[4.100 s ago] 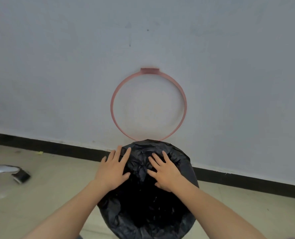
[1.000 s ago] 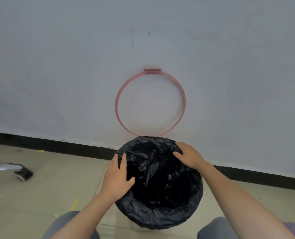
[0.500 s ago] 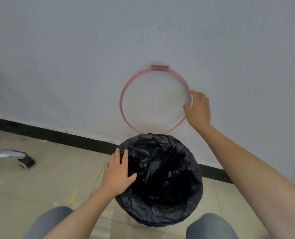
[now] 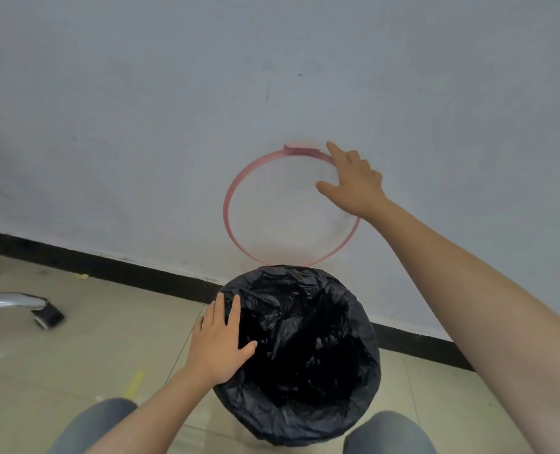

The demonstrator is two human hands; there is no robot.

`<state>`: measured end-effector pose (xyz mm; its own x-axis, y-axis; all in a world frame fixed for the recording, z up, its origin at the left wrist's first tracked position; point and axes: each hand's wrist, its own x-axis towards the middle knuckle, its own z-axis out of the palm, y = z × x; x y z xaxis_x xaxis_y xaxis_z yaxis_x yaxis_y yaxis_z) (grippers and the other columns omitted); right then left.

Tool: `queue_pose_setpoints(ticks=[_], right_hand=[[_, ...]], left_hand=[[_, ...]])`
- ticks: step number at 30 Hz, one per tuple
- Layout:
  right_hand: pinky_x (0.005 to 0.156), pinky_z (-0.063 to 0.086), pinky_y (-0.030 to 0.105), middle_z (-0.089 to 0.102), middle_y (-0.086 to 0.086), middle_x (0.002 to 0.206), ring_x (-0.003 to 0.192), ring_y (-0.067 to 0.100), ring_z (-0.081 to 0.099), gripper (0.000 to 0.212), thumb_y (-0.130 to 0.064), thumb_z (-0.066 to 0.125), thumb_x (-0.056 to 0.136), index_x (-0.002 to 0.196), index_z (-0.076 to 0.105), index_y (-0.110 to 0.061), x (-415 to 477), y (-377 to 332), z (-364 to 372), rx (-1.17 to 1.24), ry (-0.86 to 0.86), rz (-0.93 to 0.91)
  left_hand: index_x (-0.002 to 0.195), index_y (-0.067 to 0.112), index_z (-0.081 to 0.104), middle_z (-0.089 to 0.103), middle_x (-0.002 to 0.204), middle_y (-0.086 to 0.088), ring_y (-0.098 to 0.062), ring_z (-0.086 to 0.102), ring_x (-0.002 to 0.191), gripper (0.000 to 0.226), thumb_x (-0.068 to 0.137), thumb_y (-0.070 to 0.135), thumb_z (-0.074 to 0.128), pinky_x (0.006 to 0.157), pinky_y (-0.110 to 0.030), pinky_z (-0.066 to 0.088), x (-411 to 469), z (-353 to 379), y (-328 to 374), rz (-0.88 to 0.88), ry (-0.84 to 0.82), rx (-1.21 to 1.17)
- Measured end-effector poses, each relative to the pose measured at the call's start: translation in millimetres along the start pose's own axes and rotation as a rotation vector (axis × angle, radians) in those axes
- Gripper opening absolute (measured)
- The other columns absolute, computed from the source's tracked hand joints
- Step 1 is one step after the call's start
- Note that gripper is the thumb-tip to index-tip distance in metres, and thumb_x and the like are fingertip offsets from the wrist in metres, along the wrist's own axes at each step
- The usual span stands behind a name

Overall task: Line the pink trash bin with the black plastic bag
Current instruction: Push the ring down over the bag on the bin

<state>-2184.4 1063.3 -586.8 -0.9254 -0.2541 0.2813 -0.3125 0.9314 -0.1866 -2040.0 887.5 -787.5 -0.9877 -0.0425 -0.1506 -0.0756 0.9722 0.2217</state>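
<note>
The black plastic bag covers the trash bin on the floor, folded over its rim so the bin's pink body is hidden. My left hand lies flat on the bag at the bin's left rim, fingers spread. A pink ring, hinged at the bin's back edge, stands upright against the wall. My right hand reaches the ring's upper right arc near its top tab, fingers spread over the ring and touching it; a closed grasp does not show.
A white wall with a black baseboard rises just behind the bin. A chair's chrome leg with a caster lies on the tiled floor at the left. My knees flank the bin at the bottom edge.
My right hand left the bag's right rim, rose to the ring's right side, then slid up to its top. My left hand stayed on the left rim.
</note>
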Motion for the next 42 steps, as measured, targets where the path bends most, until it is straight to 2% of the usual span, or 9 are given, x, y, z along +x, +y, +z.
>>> queue_pose_setpoints(ticks=[4, 8, 12, 15, 22, 27, 32, 36, 42], right_hand=[[0.095, 0.032, 0.045, 0.049, 0.016, 0.125, 0.115, 0.034, 0.043, 0.059, -0.045, 0.043, 0.091, 0.142, 0.022, -0.024, -18, -3, -11, -0.203, 0.086, -0.08], [0.077, 0.028, 0.037, 0.057, 0.013, 0.093, 0.093, 0.033, 0.051, 0.037, -0.047, 0.051, 0.084, 0.102, 0.063, -0.016, -61, -7, -22, -0.209, 0.213, -0.327], [0.085, 0.035, 0.03, 0.059, 0.005, 0.117, 0.107, 0.024, 0.053, 0.041, -0.04, 0.056, 0.079, 0.115, 0.055, -0.02, -130, -14, -12, 0.042, -0.226, -0.443], [0.096, 0.042, 0.034, 0.061, -0.009, 0.119, 0.107, 0.013, 0.055, 0.042, -0.03, 0.059, 0.084, 0.123, 0.045, -0.031, -181, -17, 14, 0.126, -0.518, -0.404], [0.08, 0.029, 0.018, 0.058, -0.001, 0.109, 0.101, 0.014, 0.048, 0.039, -0.03, 0.053, 0.088, 0.127, 0.044, -0.03, -248, -9, 76, 0.136, -0.572, -0.313], [0.083, 0.036, 0.024, 0.062, -0.005, 0.096, 0.09, 0.011, 0.047, 0.037, -0.03, 0.058, 0.081, 0.116, 0.046, -0.032, -265, -5, 111, 0.089, -0.476, -0.307], [0.057, 0.045, 0.013, 0.056, -0.02, 0.06, 0.057, -0.002, 0.05, 0.041, -0.045, 0.059, 0.057, 0.096, 0.046, -0.041, -267, -10, 133, -0.046, -0.306, -0.367], [0.058, 0.049, 0.021, 0.061, -0.014, 0.064, 0.058, 0.01, 0.057, 0.042, -0.036, 0.066, 0.062, 0.1, 0.048, -0.034, -248, -19, 143, -0.01, -0.271, -0.325], [0.084, 0.034, 0.04, 0.064, 0.008, 0.106, 0.096, 0.03, 0.055, 0.039, -0.023, 0.057, 0.086, 0.123, 0.047, -0.021, -212, -29, 150, 0.072, -0.34, -0.266]], left_hand=[[0.144, 0.014, -0.013, -0.005, 0.157, -0.015, -0.028, 0.003, 0.145, 0.079, 0.091, 0.054, 0.031, 0.117, -0.041, 0.014, -1, 0, 1, -0.021, 0.044, -0.019], [0.145, 0.009, -0.007, 0.005, 0.157, -0.016, -0.029, 0.009, 0.144, 0.071, 0.095, 0.045, 0.029, 0.116, -0.042, 0.018, -7, 0, 1, -0.082, 0.202, -0.223], [0.145, 0.005, 0.005, 0.017, 0.154, -0.019, -0.033, 0.016, 0.142, 0.06, 0.096, 0.025, 0.035, 0.116, -0.044, 0.016, -18, -5, -15, -0.194, 0.353, -0.689], [0.145, 0.005, 0.007, 0.016, 0.154, -0.017, -0.031, 0.013, 0.142, 0.057, 0.096, 0.016, 0.034, 0.117, -0.041, 0.011, -25, -7, -32, -0.195, 0.39, -0.785], [0.145, 0.01, 0.005, 0.013, 0.156, -0.014, -0.028, 0.009, 0.143, 0.057, 0.097, 0.023, 0.033, 0.117, -0.041, 0.009, -34, -6, -36, -0.132, 0.426, -0.825], [0.145, 0.008, 0.006, 0.016, 0.154, -0.016, -0.03, 0.013, 0.142, 0.058, 0.097, 0.024, 0.035, 0.116, -0.043, 0.013, -37, -2, -28, -0.155, 0.436, -0.819], [0.145, 0.008, 0.011, 0.024, 0.151, -0.018, -0.033, 0.019, 0.139, 0.059, 0.095, 0.025, 0.038, 0.114, -0.046, 0.019, -38, -3, -26, -0.185, 0.458, -0.749], [0.14, 0.006, 0.027, 0.031, 0.148, -0.019, -0.036, 0.026, 0.136, 0.055, 0.094, 0.033, 0.037, 0.111, -0.048, 0.025, -38, -2, -17, -0.088, 0.42, -0.594], [0.121, 0.01, 0.051, 0.061, 0.124, -0.015, -0.023, 0.037, 0.12, 0.046, 0.084, 0.029, 0.032, 0.089, -0.043, 0.05, -31, 20, -9, 0.235, 0.462, -0.206]])
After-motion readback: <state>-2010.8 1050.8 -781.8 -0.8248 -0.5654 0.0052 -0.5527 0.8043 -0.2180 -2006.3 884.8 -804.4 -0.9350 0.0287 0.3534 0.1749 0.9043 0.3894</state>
